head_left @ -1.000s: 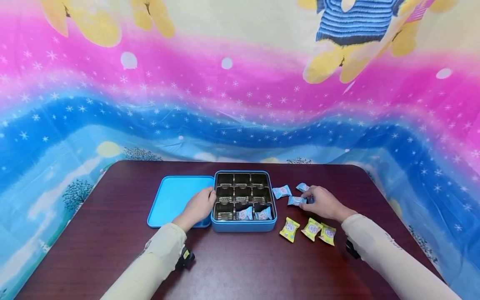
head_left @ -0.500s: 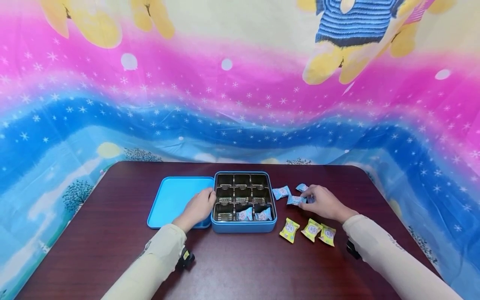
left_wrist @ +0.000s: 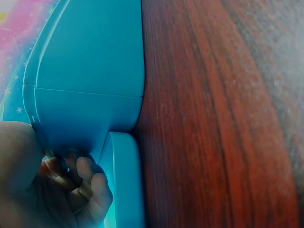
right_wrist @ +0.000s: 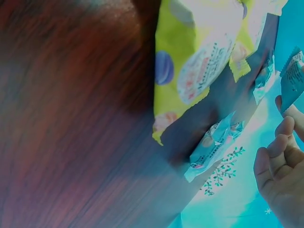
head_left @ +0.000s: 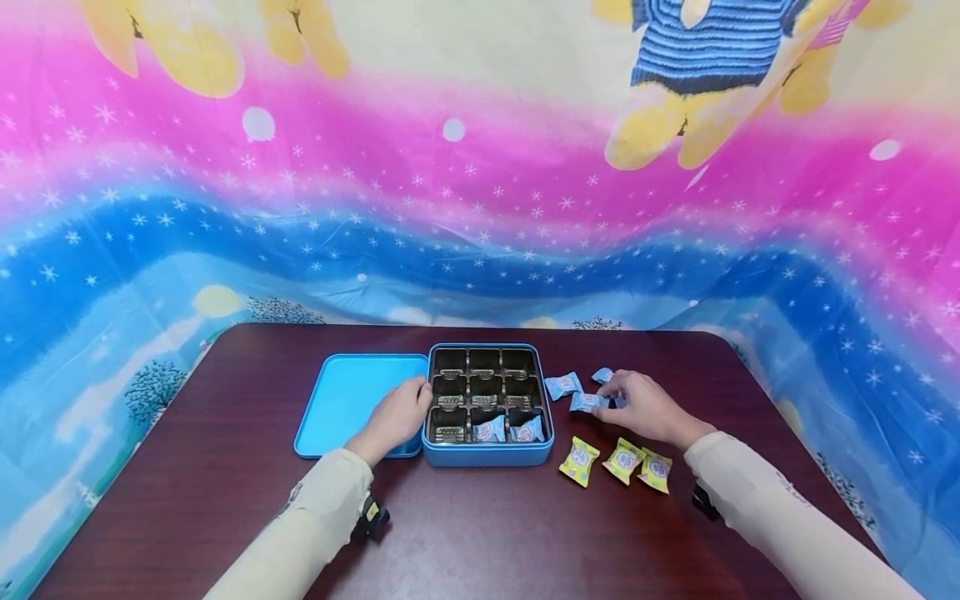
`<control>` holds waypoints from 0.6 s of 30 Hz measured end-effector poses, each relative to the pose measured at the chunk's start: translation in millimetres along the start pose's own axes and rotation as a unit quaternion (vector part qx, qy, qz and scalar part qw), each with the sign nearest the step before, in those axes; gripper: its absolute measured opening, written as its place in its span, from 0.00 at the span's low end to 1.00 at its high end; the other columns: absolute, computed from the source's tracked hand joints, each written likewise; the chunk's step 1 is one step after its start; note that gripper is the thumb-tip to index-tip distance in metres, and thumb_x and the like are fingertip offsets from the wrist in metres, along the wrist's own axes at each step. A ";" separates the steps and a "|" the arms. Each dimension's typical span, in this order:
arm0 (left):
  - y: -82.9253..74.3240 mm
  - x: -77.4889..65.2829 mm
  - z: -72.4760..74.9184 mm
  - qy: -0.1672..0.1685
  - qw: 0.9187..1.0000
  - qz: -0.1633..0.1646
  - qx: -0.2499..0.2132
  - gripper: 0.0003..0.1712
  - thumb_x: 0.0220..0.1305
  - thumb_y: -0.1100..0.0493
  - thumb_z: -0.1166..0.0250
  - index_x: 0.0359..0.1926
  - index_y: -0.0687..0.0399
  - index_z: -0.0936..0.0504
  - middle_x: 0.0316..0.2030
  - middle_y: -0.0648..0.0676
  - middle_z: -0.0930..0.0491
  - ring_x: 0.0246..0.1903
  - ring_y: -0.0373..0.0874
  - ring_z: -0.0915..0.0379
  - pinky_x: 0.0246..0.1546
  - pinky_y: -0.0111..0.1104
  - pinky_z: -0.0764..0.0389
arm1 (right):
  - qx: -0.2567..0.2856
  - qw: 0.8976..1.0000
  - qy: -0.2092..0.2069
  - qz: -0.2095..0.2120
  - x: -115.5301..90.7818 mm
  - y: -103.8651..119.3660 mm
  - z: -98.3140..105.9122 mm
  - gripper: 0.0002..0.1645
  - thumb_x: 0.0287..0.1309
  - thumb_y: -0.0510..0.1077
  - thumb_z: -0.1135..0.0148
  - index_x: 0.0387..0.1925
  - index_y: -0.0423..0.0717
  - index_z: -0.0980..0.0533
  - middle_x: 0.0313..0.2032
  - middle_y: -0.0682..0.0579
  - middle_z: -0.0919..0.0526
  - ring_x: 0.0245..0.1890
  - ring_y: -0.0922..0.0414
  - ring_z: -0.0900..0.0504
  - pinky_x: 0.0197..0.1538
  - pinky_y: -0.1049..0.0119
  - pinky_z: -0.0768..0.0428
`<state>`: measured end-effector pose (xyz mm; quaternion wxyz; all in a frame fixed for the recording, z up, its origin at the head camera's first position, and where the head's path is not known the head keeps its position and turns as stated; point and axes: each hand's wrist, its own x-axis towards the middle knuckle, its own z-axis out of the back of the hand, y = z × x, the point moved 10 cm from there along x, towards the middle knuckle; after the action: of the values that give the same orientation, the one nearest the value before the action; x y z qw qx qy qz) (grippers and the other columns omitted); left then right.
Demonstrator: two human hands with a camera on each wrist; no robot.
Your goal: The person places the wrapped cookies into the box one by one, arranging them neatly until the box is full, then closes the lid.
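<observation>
A blue box (head_left: 487, 454) with a dark tray of nine-style compartments stands mid-table in the head view. Two blue candy packets (head_left: 489, 428) lie in its front row, in the middle and right compartments. My left hand (head_left: 401, 410) holds the box's left rim, fingers bent against its wall in the left wrist view. Right of the box, my right hand (head_left: 647, 407) pinches a blue-wrapped candy (head_left: 588, 402) between thumb and fingertips. The right wrist view shows this candy (right_wrist: 293, 78) at the fingertips. Two more blue candies lie near that hand, one (head_left: 563, 385) beside the box, another (head_left: 602, 376) behind the fingers.
Three yellow-wrapped candies (head_left: 623, 460) lie in front of my right hand. The blue lid (head_left: 341, 408) rests left of the box, partly under my left hand. A printed cloth (head_left: 480, 208) hangs behind the dark wooden table (head_left: 480, 533).
The pinched blue candy has shifted slightly left, toward the box, with the right fingers. My left hand and the box stay in place.
</observation>
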<state>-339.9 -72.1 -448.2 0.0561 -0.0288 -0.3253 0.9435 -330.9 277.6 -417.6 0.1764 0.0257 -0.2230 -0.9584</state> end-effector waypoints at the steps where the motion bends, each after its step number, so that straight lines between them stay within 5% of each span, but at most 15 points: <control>1: 0.0 0.1 -0.2 0.000 1.000 -0.001 0.000 0.17 0.79 0.52 0.54 0.33 0.50 0.27 0.24 0.52 0.30 0.27 0.46 0.31 0.32 0.38 0.30 | 0.000 1.000 -0.001 0.001 -0.2 0.5 0.0 0.14 0.59 0.51 0.30 0.42 0.46 0.14 0.44 0.49 0.16 0.35 0.57 0.25 0.40 0.61 0.25; 18: 1.2 0.5 -1.2 -0.001 1.000 0.000 0.006 0.16 0.79 0.51 0.54 0.34 0.50 0.26 0.25 0.53 0.28 0.28 0.46 0.31 0.32 0.39 0.30 | 0.013 1.000 -0.011 0.015 0.1 10.4 1.3 0.12 0.59 0.51 0.29 0.41 0.50 0.15 0.40 0.53 0.18 0.35 0.56 0.25 0.40 0.62 0.26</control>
<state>-340.4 -72.2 -449.8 0.0564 -0.0277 -0.3194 0.9455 -327.8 269.4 -411.9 0.1876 0.0140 -0.2377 -0.9529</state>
